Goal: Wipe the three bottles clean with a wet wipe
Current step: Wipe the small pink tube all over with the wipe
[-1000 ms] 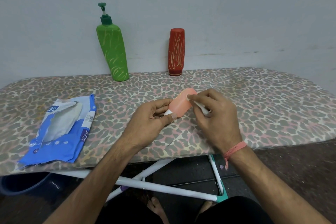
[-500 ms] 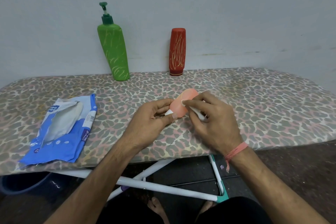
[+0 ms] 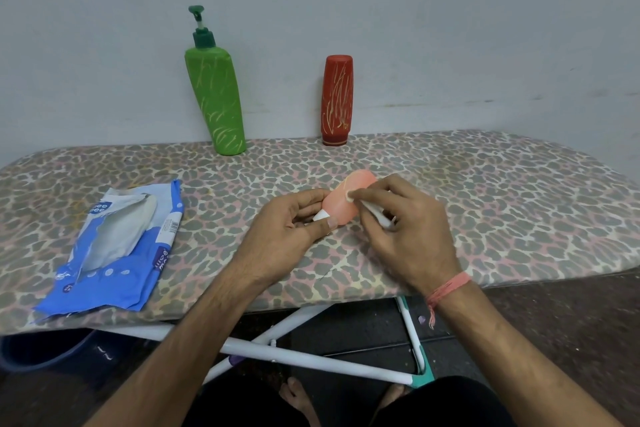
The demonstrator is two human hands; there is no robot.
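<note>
I sat at a leopard-print ironing board (image 3: 485, 204) pushed against a plain grey wall (image 3: 415, 10), its white legs (image 3: 311, 362) crossing over a dark floor. My left hand (image 3: 287, 236) gripped the pink bottle (image 3: 349, 203) near the board's centre, while my right hand (image 3: 405, 229) pinched a wet wipe (image 3: 375, 218) against it. The green pump bottle (image 3: 216, 97) stood at eleven o'clock, the red bottle (image 3: 337, 100) at twelve, the blue wipes pack (image 3: 114, 250) at nine

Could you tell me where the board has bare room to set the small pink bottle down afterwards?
Free: the leopard-print board's right end, right of the right hand, and between the green pump bottle and dark red bottle. Crowded: the blue wipes packet at front left.
</note>
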